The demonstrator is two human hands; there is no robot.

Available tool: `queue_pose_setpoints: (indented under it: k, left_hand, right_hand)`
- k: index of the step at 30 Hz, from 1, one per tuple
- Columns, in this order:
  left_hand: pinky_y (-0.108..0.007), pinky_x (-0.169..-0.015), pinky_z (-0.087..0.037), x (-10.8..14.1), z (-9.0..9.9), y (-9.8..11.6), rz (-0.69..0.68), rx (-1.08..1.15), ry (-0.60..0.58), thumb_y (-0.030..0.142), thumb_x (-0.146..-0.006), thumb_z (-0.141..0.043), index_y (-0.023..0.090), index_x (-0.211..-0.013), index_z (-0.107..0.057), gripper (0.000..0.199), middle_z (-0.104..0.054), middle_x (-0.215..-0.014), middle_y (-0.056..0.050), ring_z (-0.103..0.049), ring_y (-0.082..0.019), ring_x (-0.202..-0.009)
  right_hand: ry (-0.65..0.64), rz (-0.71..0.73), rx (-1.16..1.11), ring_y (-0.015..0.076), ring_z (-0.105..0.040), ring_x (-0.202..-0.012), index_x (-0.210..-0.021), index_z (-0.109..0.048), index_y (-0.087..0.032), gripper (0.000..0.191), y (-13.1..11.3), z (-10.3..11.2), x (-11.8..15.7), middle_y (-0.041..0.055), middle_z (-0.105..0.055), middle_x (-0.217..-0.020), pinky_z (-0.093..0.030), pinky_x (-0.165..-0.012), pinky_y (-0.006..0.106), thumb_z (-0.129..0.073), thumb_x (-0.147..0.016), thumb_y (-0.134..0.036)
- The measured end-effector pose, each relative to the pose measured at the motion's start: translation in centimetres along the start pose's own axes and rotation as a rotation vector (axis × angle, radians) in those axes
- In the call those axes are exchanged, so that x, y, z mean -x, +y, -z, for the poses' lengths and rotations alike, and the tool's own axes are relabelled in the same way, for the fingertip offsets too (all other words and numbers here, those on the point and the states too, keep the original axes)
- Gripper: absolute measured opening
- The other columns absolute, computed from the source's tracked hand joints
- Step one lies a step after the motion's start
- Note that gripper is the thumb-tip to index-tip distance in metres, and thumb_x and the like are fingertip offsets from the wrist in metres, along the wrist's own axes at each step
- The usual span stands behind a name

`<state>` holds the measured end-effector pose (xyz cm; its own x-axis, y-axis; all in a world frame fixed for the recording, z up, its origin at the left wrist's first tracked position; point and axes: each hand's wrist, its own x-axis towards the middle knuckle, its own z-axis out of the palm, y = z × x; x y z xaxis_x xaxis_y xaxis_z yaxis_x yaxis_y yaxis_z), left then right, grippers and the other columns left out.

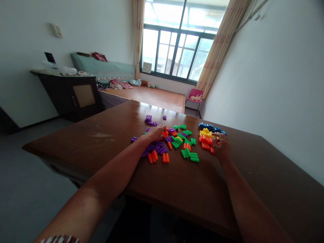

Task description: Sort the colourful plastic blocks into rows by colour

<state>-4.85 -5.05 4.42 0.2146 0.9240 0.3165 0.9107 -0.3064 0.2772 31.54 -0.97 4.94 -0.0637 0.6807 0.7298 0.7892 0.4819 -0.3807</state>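
I cannot tell if left hand (155, 133) or right hand (222, 145) grips. A nudge could push orange blocks (205, 139) into yellow blocks (206, 132).

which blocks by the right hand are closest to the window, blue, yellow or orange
The blue blocks: they form the far row, while the yellow blocks and orange blocks lie on their near side.

Brown wooden tabletop (81, 148): open left of the heap of purple plastic blocks (159, 147), past the left forearm (113, 170).
Orange plastic blocks (165, 158): obstruct just nearside of the heap.
Green plastic blocks (194, 157): scattered obstacles right of the heap.
Blue plastic row (216, 129): barrier farther right of the heap.
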Motion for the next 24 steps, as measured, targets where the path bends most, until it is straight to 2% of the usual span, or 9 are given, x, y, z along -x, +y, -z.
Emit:
queue_pose_setpoints:
  k: [2, 5, 8, 10, 11, 15, 20, 24]
  left_hand:
    - [-0.028, -0.077, -0.050, 0.0, 0.3, 0.4, -0.006, 0.044, 0.060, 0.019, -0.076, -0.059, 0.024, -0.105, -0.060, 0.030, -0.065, -0.106, -0.003, -0.064, -0.020, -0.091]
    - [-0.026, -0.078, -0.050, 0.0, 0.7, 1.5, -0.151, 0.211, 0.141, 0.017, -0.079, -0.056, 0.021, -0.095, -0.063, 0.018, -0.064, -0.100, -0.003, -0.063, -0.017, -0.087]
    - [-0.024, -0.077, -0.050, 0.1, 0.6, 3.3, -0.319, 0.407, 0.184, 0.018, -0.082, -0.056, 0.019, -0.090, -0.064, 0.011, -0.062, -0.096, -0.003, -0.063, -0.014, -0.084]
    - [-0.024, -0.079, -0.050, 0.3, 0.5, 4.3, -0.399, 0.467, 0.198, 0.019, -0.083, -0.057, 0.019, -0.090, -0.064, 0.010, -0.062, -0.096, -0.002, -0.062, -0.014, -0.085]
    - [-0.024, -0.081, -0.049, 0.4, 0.4, 4.7, -0.430, 0.479, 0.204, 0.019, -0.084, -0.058, 0.019, -0.090, -0.064, 0.009, -0.062, -0.097, -0.002, -0.062, -0.014, -0.087]
    - [-0.027, -0.086, -0.049, 0.8, 0.3, 5.5, -0.524, 0.494, 0.216, 0.022, -0.087, -0.057, 0.019, -0.088, -0.064, 0.008, -0.062, -0.097, -0.004, -0.061, -0.015, -0.090]
    - [-0.030, -0.088, -0.049, 1.0, 0.2, 6.3, -0.597, 0.468, 0.229, 0.022, -0.090, -0.054, 0.018, -0.087, -0.064, 0.011, -0.063, -0.097, -0.007, -0.060, -0.017, -0.094]
    - [-0.030, -0.090, -0.048, 0.9, 0.0, 6.3, -0.563, 0.441, 0.230, 0.021, -0.089, -0.054, 0.018, -0.087, -0.063, 0.010, -0.063, -0.099, -0.006, -0.061, -0.017, -0.096]
  right_hand:
    - [-0.062, -0.021, -0.072, 0.0183, -0.057, -0.071, -0.099, -0.066, -0.017, 0.039, -1.2, -0.2, 0.3, 0.0114, -0.065, -0.100, -0.048, -0.074, 0.036, -0.039, -0.089, -0.044]
    - [-0.261, -0.086, -0.292, 0.0173, -0.058, -0.064, -0.108, -0.063, -0.018, 0.043, -3.7, -0.7, 0.9, 0.0081, -0.068, -0.089, -0.050, -0.065, 0.034, -0.046, -0.087, -0.052]
    - [-0.527, -0.123, -0.582, 0.0181, -0.063, -0.073, -0.119, -0.057, -0.021, 0.049, -6.6, -1.3, 1.7, 0.0084, -0.069, -0.104, -0.053, -0.063, 0.032, -0.051, -0.086, -0.056]
    - [-0.650, -0.139, -0.706, 0.0187, -0.065, -0.081, -0.123, -0.056, -0.023, 0.050, -8.2, -1.7, 2.1, 0.0081, -0.067, -0.112, -0.054, -0.066, 0.032, -0.051, -0.086, -0.056]
    - [-0.689, -0.147, -0.739, 0.0188, -0.066, -0.082, -0.123, -0.056, -0.023, 0.050, -8.8, -1.9, 2.2, 0.0074, -0.067, -0.109, -0.055, -0.067, 0.032, -0.052, -0.085, -0.056]
    - [-0.749, -0.173, -0.817, 0.0189, -0.065, -0.084, -0.113, -0.063, -0.021, 0.047, -9.9, -1.9, 2.5, 0.0044, -0.069, -0.092, -0.054, -0.074, 0.033, -0.060, -0.080, -0.055]
    - [-0.807, -0.256, -0.912, 0.0194, -0.065, -0.087, -0.109, -0.065, -0.020, 0.049, -10.1, -1.3, 2.4, 0.0055, -0.070, -0.099, -0.053, -0.075, 0.033, -0.070, -0.073, -0.053]
    - [-0.779, -0.318, -0.936, 0.0192, -0.066, -0.083, -0.105, -0.065, -0.020, 0.050, -9.9, -1.3, 2.3, 0.0052, -0.071, -0.094, -0.053, -0.072, 0.033, -0.075, -0.068, -0.051]
